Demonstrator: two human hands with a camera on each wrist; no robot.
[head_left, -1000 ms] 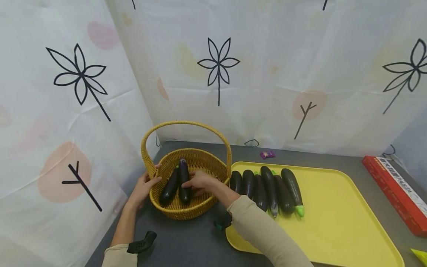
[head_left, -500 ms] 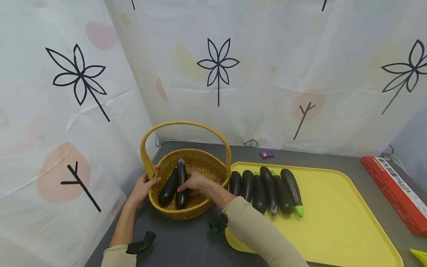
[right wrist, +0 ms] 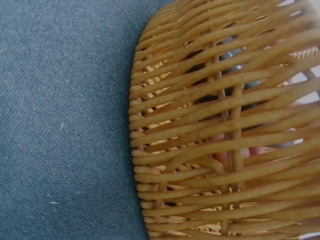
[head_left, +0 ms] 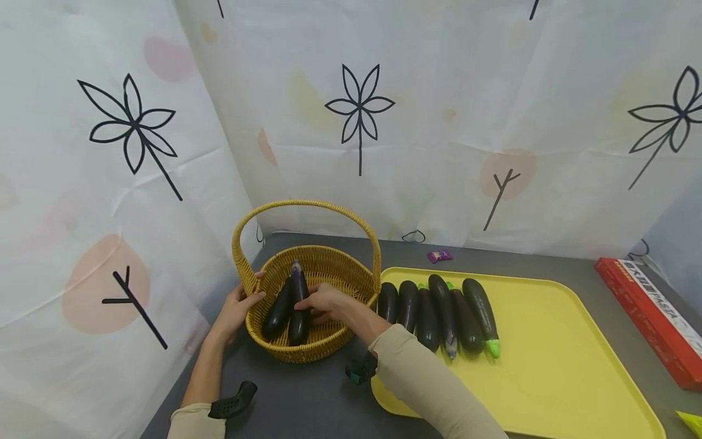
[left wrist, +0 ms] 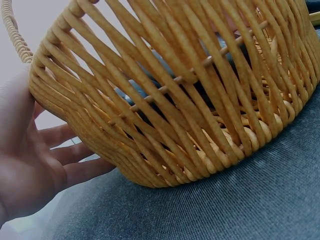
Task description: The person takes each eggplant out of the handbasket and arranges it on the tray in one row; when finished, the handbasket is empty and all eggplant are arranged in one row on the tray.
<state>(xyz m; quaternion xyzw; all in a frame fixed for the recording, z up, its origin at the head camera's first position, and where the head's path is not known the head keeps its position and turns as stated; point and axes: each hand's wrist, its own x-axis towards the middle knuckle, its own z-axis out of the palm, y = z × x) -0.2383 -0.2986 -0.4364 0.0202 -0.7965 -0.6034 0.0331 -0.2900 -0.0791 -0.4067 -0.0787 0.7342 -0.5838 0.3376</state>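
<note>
A woven yellow basket with a tall handle stands on the grey table at the left. Two dark eggplants lie in it: one on the left, one beside it. My right hand reaches over the basket's near side and grips the right eggplant at its middle. My left hand holds the basket's left rim, thumb over the edge and fingers along the outer wall. The left wrist view shows that palm against the wicker. The right wrist view shows the wicker wall close up.
A yellow tray lies to the right of the basket with several eggplants in a row at its left end. A red box lies at the far right edge. A small purple item sits behind the tray. Patterned curtains close off the back and left.
My right hand has shifted slightly left on the right eggplant, whose near end moved a little. The left hand and basket have stayed put.
</note>
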